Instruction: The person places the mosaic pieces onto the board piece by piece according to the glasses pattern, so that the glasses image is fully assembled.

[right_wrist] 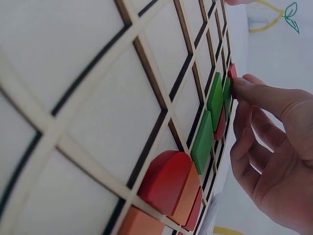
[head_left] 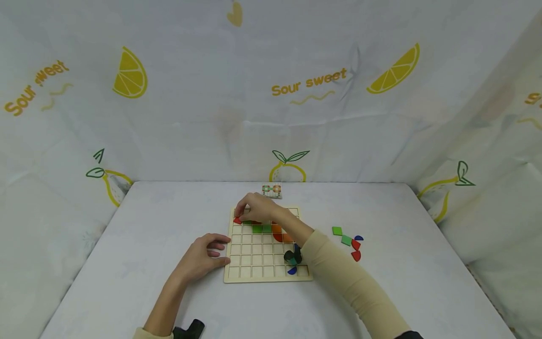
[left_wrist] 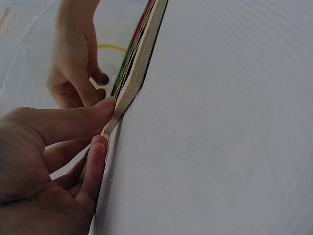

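Observation:
A pale wooden grid board (head_left: 246,271) lies on the table. My right hand (head_left: 259,208) reaches over its far left corner and pinches a red tile (right_wrist: 233,73) with thumb and fingertips at the grid's edge cells. Beside that tile sit green tiles (right_wrist: 215,95), partly behind the hand in the head view. Red and orange tiles (head_left: 277,230) fill cells right of them. My left hand (head_left: 198,258) touches the board's left edge with thumb and forefinger spread apart along it; the other fingers bend loosely.
Black, blue and green pieces (head_left: 292,270) lie on the board's near right part, by the right sleeve. Loose green, red and blue tiles (head_left: 346,240) lie right of the board. A small pattern card (head_left: 272,190) is behind it. White printed cloth surrounds the table.

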The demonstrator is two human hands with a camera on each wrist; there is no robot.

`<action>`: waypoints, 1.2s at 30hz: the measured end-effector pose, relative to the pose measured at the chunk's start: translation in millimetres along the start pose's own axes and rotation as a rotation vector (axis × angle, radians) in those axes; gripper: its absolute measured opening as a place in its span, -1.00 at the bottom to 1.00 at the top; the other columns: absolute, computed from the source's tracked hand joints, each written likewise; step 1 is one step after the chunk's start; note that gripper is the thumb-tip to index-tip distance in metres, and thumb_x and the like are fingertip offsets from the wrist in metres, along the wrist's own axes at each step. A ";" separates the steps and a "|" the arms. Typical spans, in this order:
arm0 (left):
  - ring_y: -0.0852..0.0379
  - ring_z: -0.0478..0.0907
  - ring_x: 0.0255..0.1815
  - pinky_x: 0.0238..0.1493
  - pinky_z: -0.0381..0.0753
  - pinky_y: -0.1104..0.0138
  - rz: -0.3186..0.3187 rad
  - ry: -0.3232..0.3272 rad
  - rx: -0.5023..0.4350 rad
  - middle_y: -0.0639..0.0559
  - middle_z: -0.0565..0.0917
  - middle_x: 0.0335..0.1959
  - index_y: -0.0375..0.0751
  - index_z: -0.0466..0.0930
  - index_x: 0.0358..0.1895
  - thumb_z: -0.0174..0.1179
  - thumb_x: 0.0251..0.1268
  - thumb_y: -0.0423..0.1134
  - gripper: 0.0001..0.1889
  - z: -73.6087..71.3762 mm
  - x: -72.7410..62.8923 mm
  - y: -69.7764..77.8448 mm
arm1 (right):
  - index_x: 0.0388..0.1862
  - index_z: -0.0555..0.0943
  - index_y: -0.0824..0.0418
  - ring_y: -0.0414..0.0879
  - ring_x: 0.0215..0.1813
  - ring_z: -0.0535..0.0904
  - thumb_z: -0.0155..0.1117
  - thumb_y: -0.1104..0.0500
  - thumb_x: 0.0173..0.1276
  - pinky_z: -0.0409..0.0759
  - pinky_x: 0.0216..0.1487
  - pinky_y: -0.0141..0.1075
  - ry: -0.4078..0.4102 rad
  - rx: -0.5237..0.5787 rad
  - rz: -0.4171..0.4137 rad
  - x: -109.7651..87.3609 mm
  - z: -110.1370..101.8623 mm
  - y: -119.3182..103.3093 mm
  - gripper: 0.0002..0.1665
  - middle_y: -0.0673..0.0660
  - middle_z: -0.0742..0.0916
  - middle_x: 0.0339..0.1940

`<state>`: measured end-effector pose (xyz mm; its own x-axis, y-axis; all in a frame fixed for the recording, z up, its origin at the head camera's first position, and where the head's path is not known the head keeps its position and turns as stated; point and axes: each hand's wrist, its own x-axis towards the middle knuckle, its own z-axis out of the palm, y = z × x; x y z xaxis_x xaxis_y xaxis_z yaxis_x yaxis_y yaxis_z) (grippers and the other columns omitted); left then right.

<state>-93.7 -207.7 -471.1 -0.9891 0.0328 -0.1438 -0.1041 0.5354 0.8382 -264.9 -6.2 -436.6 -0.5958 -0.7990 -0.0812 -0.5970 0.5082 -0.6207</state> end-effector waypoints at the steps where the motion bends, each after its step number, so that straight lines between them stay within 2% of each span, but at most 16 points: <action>1: 0.05 0.72 0.09 0.19 0.77 0.13 0.000 -0.002 -0.002 -0.09 0.75 0.10 -0.16 0.73 0.21 0.62 0.17 -0.34 -0.49 -0.2 0.3 -0.5 | -0.09 0.86 0.11 -0.19 -0.07 0.71 0.46 0.24 0.52 0.70 0.19 -0.27 0.000 -0.001 -0.001 -0.1 -0.1 0.1 -0.90 0.01 0.89 -0.13; 8: 0.03 0.73 0.10 0.21 0.77 0.08 0.000 -0.008 -0.015 -0.10 0.75 0.11 -0.17 0.73 0.20 0.61 0.17 -0.34 -0.50 -0.3 1.5 -1.6 | -0.06 0.86 0.19 -0.11 -0.05 0.73 0.44 0.30 0.51 0.69 0.12 -0.37 -0.007 0.062 -0.021 0.0 -2.8 3.2 -0.87 0.09 0.90 -0.09; 17: 0.05 0.72 0.07 0.19 0.78 0.10 -0.002 0.004 -0.002 -0.10 0.74 0.09 -0.16 0.74 0.18 0.60 0.17 -0.37 -0.53 1.4 1.5 0.3 | -0.04 0.83 0.26 -0.17 -0.05 0.73 0.39 0.35 0.52 0.72 0.10 -0.39 -0.009 0.116 -0.044 0.7 -5.6 8.0 -0.85 0.15 0.88 -0.08; 28: 0.05 0.73 0.08 0.19 0.78 0.13 0.005 0.003 -0.006 -0.09 0.75 0.09 -0.15 0.74 0.17 0.61 0.16 -0.37 -0.52 1.0 2.4 -0.3 | -0.06 0.84 0.17 -0.15 0.00 0.72 0.37 0.29 0.56 0.70 0.21 -0.28 0.011 0.044 -0.030 3.9 -1.8 7.2 -0.86 0.09 0.88 -0.06; 36: 0.05 0.72 0.08 0.19 0.77 0.11 -0.009 0.003 -0.012 -0.09 0.74 0.11 -0.15 0.74 0.19 0.61 0.17 -0.36 -0.52 0.8 0.2 -0.9 | -0.04 0.84 0.15 -0.16 -0.02 0.71 0.37 0.25 0.58 0.69 0.20 -0.28 0.011 0.015 -0.023 -0.9 -1.9 4.3 -0.86 0.04 0.88 -0.08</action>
<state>-93.8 -207.5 -472.3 -0.9884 0.0254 -0.1500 -0.1144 0.5257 0.8429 -268.0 -2.7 -437.7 -0.5882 -0.8066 -0.0583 -0.6024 0.4852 -0.6338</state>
